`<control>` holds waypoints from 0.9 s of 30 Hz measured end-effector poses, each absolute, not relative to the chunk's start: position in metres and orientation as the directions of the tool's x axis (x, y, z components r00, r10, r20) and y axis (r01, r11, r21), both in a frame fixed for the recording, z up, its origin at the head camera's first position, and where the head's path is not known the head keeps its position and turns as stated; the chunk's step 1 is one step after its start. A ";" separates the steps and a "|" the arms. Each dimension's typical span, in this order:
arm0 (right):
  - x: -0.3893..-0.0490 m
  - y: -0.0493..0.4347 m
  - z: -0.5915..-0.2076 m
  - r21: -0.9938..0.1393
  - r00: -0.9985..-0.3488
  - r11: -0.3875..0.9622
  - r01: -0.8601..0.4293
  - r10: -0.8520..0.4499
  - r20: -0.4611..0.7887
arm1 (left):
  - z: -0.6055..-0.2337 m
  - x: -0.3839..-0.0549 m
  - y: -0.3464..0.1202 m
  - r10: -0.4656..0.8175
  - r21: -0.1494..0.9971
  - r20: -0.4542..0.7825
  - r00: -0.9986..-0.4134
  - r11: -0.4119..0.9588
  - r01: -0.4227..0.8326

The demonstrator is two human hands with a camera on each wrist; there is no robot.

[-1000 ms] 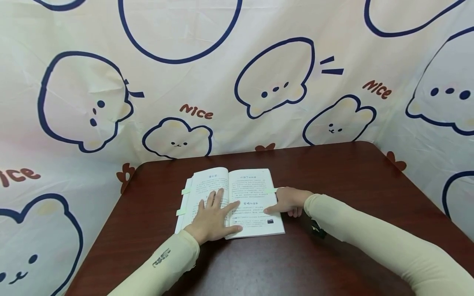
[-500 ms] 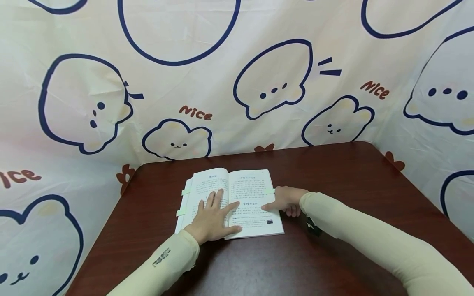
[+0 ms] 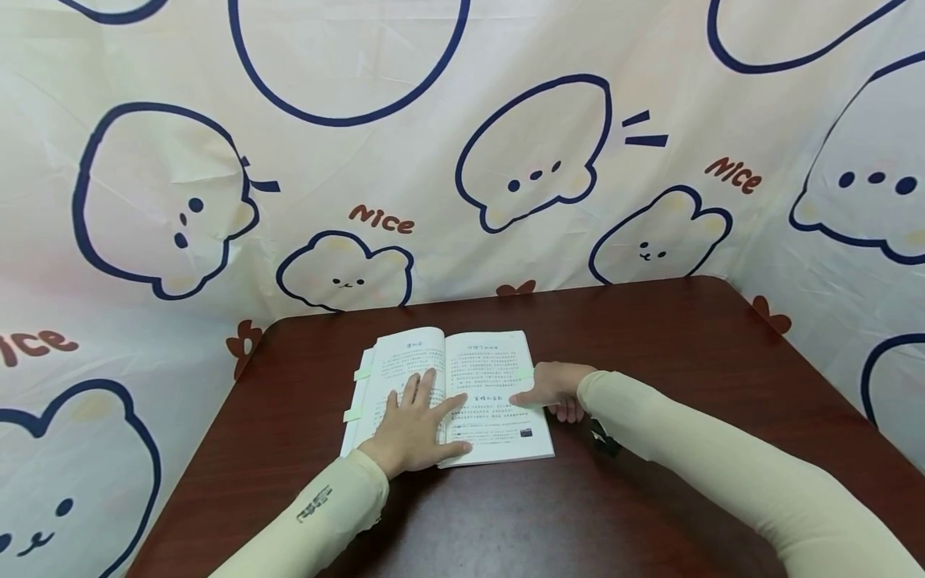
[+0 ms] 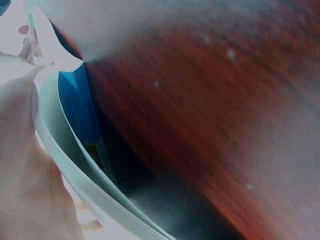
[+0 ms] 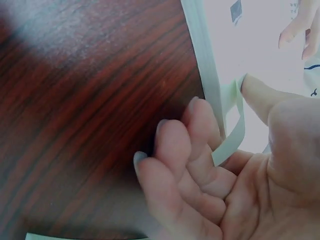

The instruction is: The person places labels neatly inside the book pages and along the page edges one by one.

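Observation:
An open paperback book [image 3: 491, 357] lies on the table, its printed text upside down to me. Spread fingers of my left hand [image 3: 412, 429] rest across the left page and spine, the thumb reaching onto the right page. At the book's right edge is my right hand [image 3: 560, 385], thumb on the page and other fingers curled beside the edge. In the right wrist view a pale green sticky tab [image 5: 233, 147] bends from under that thumb down to the curled fingers. The left wrist view shows the book's thick page edge [image 4: 65, 155] next to my left hand [image 4: 25, 155].
The dark red-brown wooden table [image 3: 650, 337] extends around the book. Pale green tabs [image 3: 352, 415] stick out from the left edge, and another tab [image 3: 523, 373] lies on the right page. A cartoon-printed cloth [image 3: 433, 177] hangs behind and at both sides.
My right hand and forearm have shifted slightly left, bringing the thumb a little farther onto the page. My left hand and the book stay in place.

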State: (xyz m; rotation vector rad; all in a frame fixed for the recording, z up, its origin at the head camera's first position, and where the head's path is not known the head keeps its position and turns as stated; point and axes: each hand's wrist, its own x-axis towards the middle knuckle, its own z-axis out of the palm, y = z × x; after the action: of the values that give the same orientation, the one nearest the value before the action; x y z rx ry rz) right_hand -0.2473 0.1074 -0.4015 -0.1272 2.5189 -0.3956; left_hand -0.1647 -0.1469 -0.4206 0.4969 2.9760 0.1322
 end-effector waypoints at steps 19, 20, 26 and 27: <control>-0.250 0.109 -0.400 -0.314 -0.806 0.949 0.003 -0.184 -0.562 | -0.421 -0.165 -0.147 0.331 0.117 -0.105 -0.938 0.940 0.319; -0.250 0.109 -0.400 -0.317 -0.804 0.949 -0.001 -0.189 -0.564 | -0.421 -0.165 -0.147 0.332 0.118 -0.104 -0.937 0.940 0.320; -0.252 0.113 -0.402 -0.352 -0.796 0.936 -0.022 -0.229 -0.560 | -0.421 -0.165 -0.147 0.331 0.113 -0.102 -0.938 0.941 0.320; -0.253 0.115 -0.403 -0.359 -0.792 0.933 -0.027 -0.239 -0.562 | -0.421 -0.165 -0.147 0.331 0.113 -0.102 -0.938 0.941 0.320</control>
State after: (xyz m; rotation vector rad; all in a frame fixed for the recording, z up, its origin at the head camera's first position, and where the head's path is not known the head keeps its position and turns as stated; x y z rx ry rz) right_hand -0.2527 0.1146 -0.4028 -0.1879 2.4546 -0.4444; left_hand -0.1652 -0.1468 -0.4214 0.5009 2.9771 0.1432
